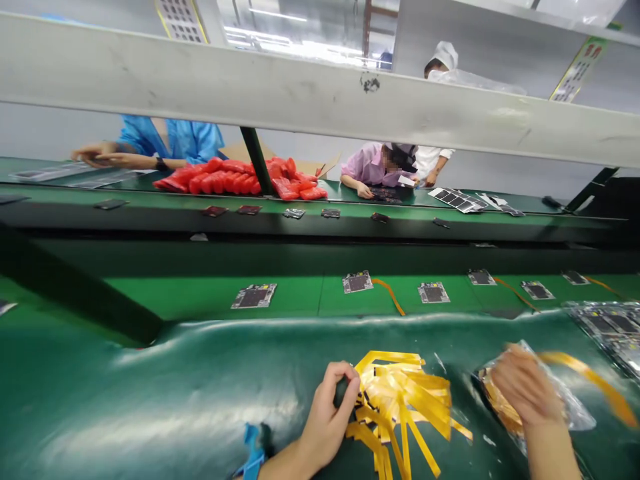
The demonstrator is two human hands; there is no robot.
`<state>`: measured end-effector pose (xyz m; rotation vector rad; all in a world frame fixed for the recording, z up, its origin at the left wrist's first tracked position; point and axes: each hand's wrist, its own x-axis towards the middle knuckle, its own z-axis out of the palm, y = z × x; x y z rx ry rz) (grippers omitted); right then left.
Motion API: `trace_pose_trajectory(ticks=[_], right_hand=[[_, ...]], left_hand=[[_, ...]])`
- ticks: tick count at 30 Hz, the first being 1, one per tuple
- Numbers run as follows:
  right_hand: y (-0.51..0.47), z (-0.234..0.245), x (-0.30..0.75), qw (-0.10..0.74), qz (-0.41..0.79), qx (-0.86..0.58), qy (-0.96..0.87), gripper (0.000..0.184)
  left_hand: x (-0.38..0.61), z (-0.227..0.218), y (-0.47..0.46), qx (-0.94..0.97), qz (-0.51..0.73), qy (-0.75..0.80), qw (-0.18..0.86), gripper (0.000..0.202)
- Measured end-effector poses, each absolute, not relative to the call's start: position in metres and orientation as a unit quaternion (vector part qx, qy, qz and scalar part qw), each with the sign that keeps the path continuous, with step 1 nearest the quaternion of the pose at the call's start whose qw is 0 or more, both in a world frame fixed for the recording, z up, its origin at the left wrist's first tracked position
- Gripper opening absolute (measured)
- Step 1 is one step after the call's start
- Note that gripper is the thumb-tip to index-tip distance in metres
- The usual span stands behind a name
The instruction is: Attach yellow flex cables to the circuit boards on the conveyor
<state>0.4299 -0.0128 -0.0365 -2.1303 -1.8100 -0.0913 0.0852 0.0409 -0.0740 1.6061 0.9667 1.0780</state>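
Note:
My left hand (330,410) is at the left edge of a loose pile of yellow flex cables (400,393), thumb and forefinger pinched together. What lies between those fingertips is hard to make out. To the right, my right hand (527,387) is curled and smeared by motion, above a clear plastic bag (577,410) with something orange-brown inside. A single orange flex cable (590,373), also blurred, runs out from that hand to the right. The bag is partly hidden beneath the hand.
Circuit boards (254,296) lie spaced along the green belt (305,293), some with orange cables attached. More boards (613,327) sit at the right. A post (75,293) and a shelf beam (310,93) cross the view. Co-workers and red packets (225,177) are beyond.

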Motion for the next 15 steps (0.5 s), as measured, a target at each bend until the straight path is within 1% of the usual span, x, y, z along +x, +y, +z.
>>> trace_pose_trajectory(ticks=[3, 5, 9, 10, 12, 13, 15], right_hand=[[-0.002, -0.046, 0.424, 0.209, 0.087, -0.750, -0.622, 0.059], [-0.001, -0.045, 0.420, 0.249, 0.162, -0.744, -0.599, 0.062], [-0.009, -0.041, 0.414, 0.405, 0.368, -0.694, -0.469, 0.053], [-0.011, -0.041, 0.411, 0.430, 0.395, -0.678, -0.446, 0.051], [-0.014, -0.044, 0.403, 0.448, 0.403, -0.665, -0.441, 0.049], [-0.016, -0.046, 0.396, 0.444, 0.403, -0.662, -0.449, 0.050], [-0.022, -0.050, 0.381, 0.428, 0.395, -0.665, -0.468, 0.053]], left_hand=[[0.086, -0.072, 0.041, 0.664, 0.430, 0.393, 0.468, 0.029], [0.087, -0.071, 0.041, 0.670, 0.425, 0.391, 0.466, 0.026], [0.090, -0.068, 0.041, 0.677, 0.412, 0.383, 0.474, 0.020], [0.091, -0.067, 0.041, 0.677, 0.408, 0.377, 0.482, 0.018], [0.094, -0.067, 0.041, 0.673, 0.407, 0.366, 0.497, 0.009], [0.095, -0.067, 0.042, 0.672, 0.413, 0.361, 0.498, 0.013], [0.096, -0.067, 0.044, 0.674, 0.436, 0.352, 0.482, 0.044]])
